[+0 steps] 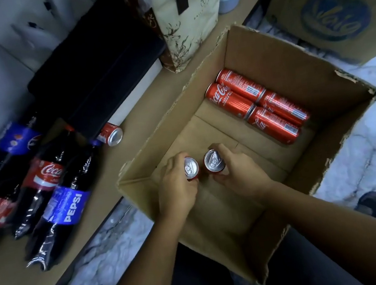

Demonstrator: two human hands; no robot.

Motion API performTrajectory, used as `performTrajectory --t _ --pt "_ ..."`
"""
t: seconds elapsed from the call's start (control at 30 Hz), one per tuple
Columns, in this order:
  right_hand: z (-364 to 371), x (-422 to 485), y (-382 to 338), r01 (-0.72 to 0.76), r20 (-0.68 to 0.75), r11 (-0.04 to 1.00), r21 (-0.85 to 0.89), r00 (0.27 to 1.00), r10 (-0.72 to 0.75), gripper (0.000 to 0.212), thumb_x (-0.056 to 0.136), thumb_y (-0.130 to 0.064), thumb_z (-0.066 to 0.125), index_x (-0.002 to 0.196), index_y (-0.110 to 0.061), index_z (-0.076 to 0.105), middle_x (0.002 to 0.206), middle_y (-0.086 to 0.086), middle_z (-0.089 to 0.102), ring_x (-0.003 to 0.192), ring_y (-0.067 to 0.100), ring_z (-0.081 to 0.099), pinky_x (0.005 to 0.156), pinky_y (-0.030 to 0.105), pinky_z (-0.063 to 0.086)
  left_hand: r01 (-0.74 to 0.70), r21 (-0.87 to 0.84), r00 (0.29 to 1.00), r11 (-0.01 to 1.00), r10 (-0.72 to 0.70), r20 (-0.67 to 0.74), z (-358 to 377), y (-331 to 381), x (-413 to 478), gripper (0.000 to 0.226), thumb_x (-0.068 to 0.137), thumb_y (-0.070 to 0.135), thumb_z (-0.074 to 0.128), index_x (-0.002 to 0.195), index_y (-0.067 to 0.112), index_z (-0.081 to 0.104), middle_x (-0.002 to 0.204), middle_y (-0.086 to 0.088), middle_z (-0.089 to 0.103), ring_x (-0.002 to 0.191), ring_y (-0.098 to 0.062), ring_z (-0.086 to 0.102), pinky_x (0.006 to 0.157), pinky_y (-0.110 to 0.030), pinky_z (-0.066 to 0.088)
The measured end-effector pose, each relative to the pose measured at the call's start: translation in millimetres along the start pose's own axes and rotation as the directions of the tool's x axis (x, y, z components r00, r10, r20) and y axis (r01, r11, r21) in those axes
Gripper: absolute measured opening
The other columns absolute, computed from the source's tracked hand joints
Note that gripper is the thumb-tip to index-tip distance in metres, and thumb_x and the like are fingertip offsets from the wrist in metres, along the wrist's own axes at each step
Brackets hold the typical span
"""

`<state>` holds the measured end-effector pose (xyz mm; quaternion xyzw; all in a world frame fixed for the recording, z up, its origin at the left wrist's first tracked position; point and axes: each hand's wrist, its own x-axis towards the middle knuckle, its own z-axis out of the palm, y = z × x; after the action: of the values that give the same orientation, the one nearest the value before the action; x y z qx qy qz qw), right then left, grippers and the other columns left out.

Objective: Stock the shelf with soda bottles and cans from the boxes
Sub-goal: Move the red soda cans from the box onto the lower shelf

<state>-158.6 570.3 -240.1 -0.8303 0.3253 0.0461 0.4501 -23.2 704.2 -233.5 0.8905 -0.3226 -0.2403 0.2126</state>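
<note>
Hands (176, 184) (238, 171) each grip an upright can (190, 167) (214, 160), fingers closed; shelf (130, 137) lies toward ten o'clock, nearer the left hand.

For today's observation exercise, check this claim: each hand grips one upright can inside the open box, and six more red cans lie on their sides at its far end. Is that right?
Not quite. The head view shows four red cans lying there, not six. The rest holds: left hand and right hand each grip one upright can inside the open box.

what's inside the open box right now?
Open box: four red cans lying flat at the far side; two more upright, one in the left hand, one in the right hand. Arms hide the near floor.
</note>
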Motion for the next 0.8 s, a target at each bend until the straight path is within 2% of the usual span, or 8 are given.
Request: performTrajectory --t 0.1,0.27,0.37,0.47,0.53,0.67,0.8 --pt "18 -2 -4 -0.013 0.017 1.000 -0.004 1.000 0.013 0.071 0.083 -0.034 0.076 0.143 -0.028 0.038 0.134 0.003 0.060 0.115 0.028 0.063 0.093 0.045 0.053 0.003 0.067 1.000 0.998 -0.005 0.020 2 -7 -1 0.059 0.074 0.011 0.080 0.126 0.021 0.057 0.124 0.001 0.063 0.113 -0.027 0.058 0.093 -0.037 0.046" --pt "29 -9 -7 -0.002 -0.048 1.000 -0.007 0.999 0.002 0.064 0.082 -0.030 0.077 0.137 -0.023 0.045 0.117 0.002 0.069 0.103 0.033 0.066 0.081 0.041 0.052 -0.005 0.049 1.000 0.999 0.006 -0.011 -6 -4 -9 0.058 0.074 0.016 0.083 0.126 0.021 0.058 0.122 -0.001 0.064 0.112 -0.027 0.059 0.093 -0.037 0.047" --pt "20 -30 -18 0.034 -0.127 0.999 0.040 0.992 -0.029 0.062 0.081 -0.036 0.080 0.133 -0.025 0.047 0.111 -0.006 0.071 0.100 0.026 0.067 0.081 0.037 0.051 -0.061 0.037 0.996 0.997 0.063 -0.065 -20 2 -27 0.062 0.074 0.021 0.086 0.130 0.021 0.058 0.122 -0.001 0.065 0.112 -0.026 0.060 0.094 -0.039 0.048" --pt "5 -67 -35 0.145 -0.228 0.983 0.111 0.967 -0.117 0.062 0.080 -0.041 0.082 0.131 -0.029 0.048 0.112 -0.017 0.068 0.103 0.010 0.066 0.087 0.033 0.053 -0.131 -0.036 0.985 0.991 0.126 -0.121 -42 9 -58 0.072 0.079 0.021 0.084 0.141 0.023 0.049 0.128 0.001 0.061 0.119 -0.022 0.054 0.098 -0.031 0.043" --pt "-8 -93 -52 0.218 -0.282 0.968 0.127 0.943 -0.176 0.059 0.079 -0.043 0.083 0.127 -0.033 0.049 0.113 -0.023 0.066 0.105 -0.001 0.063 0.090 0.030 0.052 -0.165 -0.126 0.977 0.978 0.145 -0.159 -64 17 -85 0.076 0.078 0.022 0.084 0.142 0.032 0.046 0.127 0.007 0.060 0.121 -0.015 0.051 0.097 -0.024 0.039" --pt "-34 -150 -102 0.376 -0.340 0.923 0.075 0.880 -0.331 0.059 0.080 -0.046 0.081 0.130 -0.037 0.050 0.118 -0.023 0.064 0.107 -0.003 0.060 0.092 0.027 0.051 -0.305 -0.263 0.933 0.915 0.233 -0.273 -118 33 -147 0.069 0.071 0.022 0.088 0.129 0.039 0.055 0.121 0.014 0.062 0.116 -0.006 0.057 0.099 -0.030 0.047" --pt "-49 -209 -161 0.549 -0.360 0.832 0.082 0.795 -0.489 0.055 0.085 -0.034 0.080 0.130 -0.041 0.050 0.119 -0.027 0.063 0.111 -0.002 0.060 0.093 0.026 0.052 -0.413 -0.183 0.869 0.892 0.325 -0.373 -181 44 -221 0.069 0.074 0.030 0.089 0.133 0.042 0.056 0.122 0.024 0.057 0.125 -0.012 0.054 0.111 -0.040 0.043"
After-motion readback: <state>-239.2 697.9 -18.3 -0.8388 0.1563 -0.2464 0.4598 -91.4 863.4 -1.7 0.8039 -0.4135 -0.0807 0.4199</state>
